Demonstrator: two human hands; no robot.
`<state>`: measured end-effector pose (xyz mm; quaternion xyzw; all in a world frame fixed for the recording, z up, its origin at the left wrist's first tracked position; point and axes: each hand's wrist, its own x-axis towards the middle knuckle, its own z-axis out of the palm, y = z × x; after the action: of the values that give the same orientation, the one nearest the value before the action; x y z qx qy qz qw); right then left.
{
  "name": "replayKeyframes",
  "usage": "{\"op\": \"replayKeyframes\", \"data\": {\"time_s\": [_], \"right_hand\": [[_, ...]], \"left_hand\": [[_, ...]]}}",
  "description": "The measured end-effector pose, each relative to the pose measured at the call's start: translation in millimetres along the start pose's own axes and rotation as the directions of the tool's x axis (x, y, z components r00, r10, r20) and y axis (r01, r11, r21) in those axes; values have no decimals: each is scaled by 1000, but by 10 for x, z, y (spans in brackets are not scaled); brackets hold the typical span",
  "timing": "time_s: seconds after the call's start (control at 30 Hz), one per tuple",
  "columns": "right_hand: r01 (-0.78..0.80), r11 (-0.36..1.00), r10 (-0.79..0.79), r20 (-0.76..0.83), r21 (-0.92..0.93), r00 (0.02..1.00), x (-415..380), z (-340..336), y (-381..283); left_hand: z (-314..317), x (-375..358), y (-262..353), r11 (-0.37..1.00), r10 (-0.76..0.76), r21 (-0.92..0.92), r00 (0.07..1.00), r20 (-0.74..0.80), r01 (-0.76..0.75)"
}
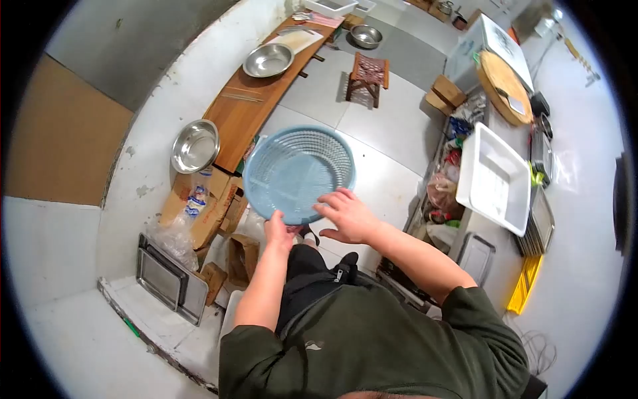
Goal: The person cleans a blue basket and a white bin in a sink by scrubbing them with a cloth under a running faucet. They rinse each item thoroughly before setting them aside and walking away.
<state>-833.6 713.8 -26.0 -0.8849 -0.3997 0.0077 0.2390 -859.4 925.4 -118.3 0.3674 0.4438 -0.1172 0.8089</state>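
Note:
A round light-blue plastic basket (299,179) with slotted sides is held out in front of my body, above the tiled floor. My left hand (280,231) grips its near rim, with the thumb over the edge and the fingers below. Over the near right part of the basket is my right hand (347,216), its fingers spread and holding nothing. Nothing shows inside the basket.
On the left, a wooden bench (249,100) bears a steel bowl (268,60); another bowl (195,146) is near its end. Cardboard (199,213) and trays (171,279) lie below. Right: a white tub (495,179) and round board (504,86). Ahead stands a folding stool (367,73).

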Motion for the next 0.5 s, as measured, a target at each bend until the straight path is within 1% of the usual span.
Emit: {"op": "replayKeyframes", "data": {"time_s": [0.03,0.1,0.13,0.17,0.23,0.27,0.3,0.33,0.37,0.4,0.43,0.47,0.5], "right_hand": [[-39,998,40,-31,49,999,122,15,79],[-256,967,255,84,-3,963,184,122,384],[-340,938,345,97,-62,934,123,211,569],[-408,910,415,125,-81,901,42,251,735],[-545,831,556,193,-112,808,-136,213,1001],[-636,758,651,227,-147,724,-203,166,1111],[-691,706,705,248,-159,664,-289,129,1240],[-741,646,761,242,-185,603,-426,134,1404],[-814,556,822,258,-168,508,-558,150,1599],[-879,442,876,294,-179,381,-541,48,1638],[-898,391,913,210,-200,351,-717,127,1800],[-942,330,925,220,-62,309,-1026,263,2066],[-963,258,934,236,77,269,-1217,341,2249]], "left_hand": [[-130,250,141,999,-1,-49,997,-76,-3],[-385,691,489,992,80,-79,984,-159,-93],[-464,867,731,988,111,-86,979,-172,-127],[-562,1048,996,982,145,-94,972,-185,-165],[-944,1604,1443,939,183,-285,982,-52,-191],[-1018,1726,1720,945,137,-285,986,-99,-160],[-1057,1775,1965,950,86,-284,985,-153,-127],[-1077,1799,2117,966,116,-200,964,-240,-166],[-1105,1832,2218,975,147,-113,934,-326,-193],[-1147,1855,2215,983,183,36,939,-291,-181],[-1235,1843,2159,970,207,182,943,-262,-163],[-1382,1866,2036,903,254,394,952,-172,-170],[-1482,1857,1906,827,233,550,962,-140,-120]]}}
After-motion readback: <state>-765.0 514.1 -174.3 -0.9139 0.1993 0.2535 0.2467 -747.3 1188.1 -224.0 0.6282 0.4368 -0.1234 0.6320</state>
